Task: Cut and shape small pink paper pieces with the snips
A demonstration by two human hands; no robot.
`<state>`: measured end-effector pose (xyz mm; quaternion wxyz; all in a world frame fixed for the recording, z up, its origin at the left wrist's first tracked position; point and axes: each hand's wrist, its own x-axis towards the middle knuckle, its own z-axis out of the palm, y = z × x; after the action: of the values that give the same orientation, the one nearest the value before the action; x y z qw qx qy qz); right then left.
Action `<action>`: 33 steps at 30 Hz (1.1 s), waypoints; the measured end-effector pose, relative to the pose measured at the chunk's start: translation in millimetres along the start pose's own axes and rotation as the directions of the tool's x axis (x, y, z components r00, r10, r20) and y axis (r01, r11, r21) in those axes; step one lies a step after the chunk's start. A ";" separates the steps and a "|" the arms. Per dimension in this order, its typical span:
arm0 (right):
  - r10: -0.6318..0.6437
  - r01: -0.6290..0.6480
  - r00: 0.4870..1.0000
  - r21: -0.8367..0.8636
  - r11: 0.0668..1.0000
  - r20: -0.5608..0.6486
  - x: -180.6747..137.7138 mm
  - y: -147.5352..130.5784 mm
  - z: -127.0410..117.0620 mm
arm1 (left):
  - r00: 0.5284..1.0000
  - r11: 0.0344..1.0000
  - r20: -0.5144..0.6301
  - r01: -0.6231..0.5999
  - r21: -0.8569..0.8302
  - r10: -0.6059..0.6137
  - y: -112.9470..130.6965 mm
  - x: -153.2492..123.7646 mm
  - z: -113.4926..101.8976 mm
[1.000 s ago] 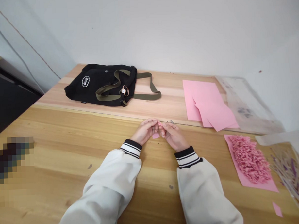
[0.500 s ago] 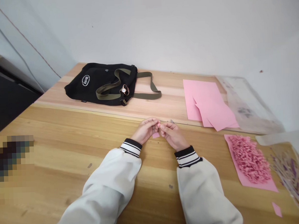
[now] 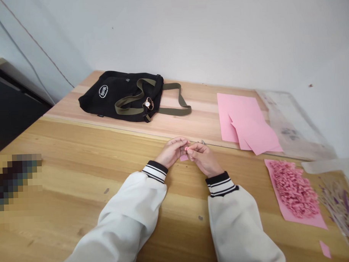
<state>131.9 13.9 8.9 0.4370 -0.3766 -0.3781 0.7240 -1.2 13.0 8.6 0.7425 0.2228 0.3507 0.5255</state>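
Note:
Near the middle of the wooden table, my left hand (image 3: 173, 151) and my right hand (image 3: 203, 157) meet fingertip to fingertip. Between them is a tiny pink curled paper piece (image 3: 187, 149), pinched by the thumb and finger of my right hand. My left fingers are closed around its other side, partly hidden. Just below the hands a small pink paper strip (image 3: 184, 158) lies on the table. Behind my right fingers the tip of a grey object (image 3: 203, 142) shows; its kind is hidden.
Pink paper sheets (image 3: 253, 130) lie at the back right, beside a clear plastic bag (image 3: 291, 123). Nearer, a heap of pink paper curls (image 3: 295, 190) covers a pink sheet, with a bag of purple stems (image 3: 344, 201) alongside. A black bag (image 3: 124, 95) holds a wristwatch (image 3: 147, 104) on top.
The whole view has shifted slightly. The pink curled piece shows a little larger between my fingertips; both hands stay in nearly the same pose.

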 end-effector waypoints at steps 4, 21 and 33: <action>-0.010 0.010 1.000 -0.018 1.000 0.002 0.0 0.3 -0.1 | 1.000 1.000 -0.001 0.001 -0.009 -0.001 -0.3 0.0 0.5; -0.002 0.003 1.000 -0.023 1.000 0.015 1.4 2.0 -2.1 | 1.000 1.000 0.027 -0.009 0.002 0.008 -0.8 0.6 -0.8; -0.007 0.007 1.000 -0.028 1.000 0.023 1.5 3.4 -3.0 | 1.000 1.000 0.026 -0.001 0.013 0.000 -0.7 0.8 -1.4</action>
<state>132.8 14.8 4.3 0.4298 -0.3732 -0.3948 0.7212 -1.7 13.5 7.0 0.7453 0.2345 0.3445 0.5205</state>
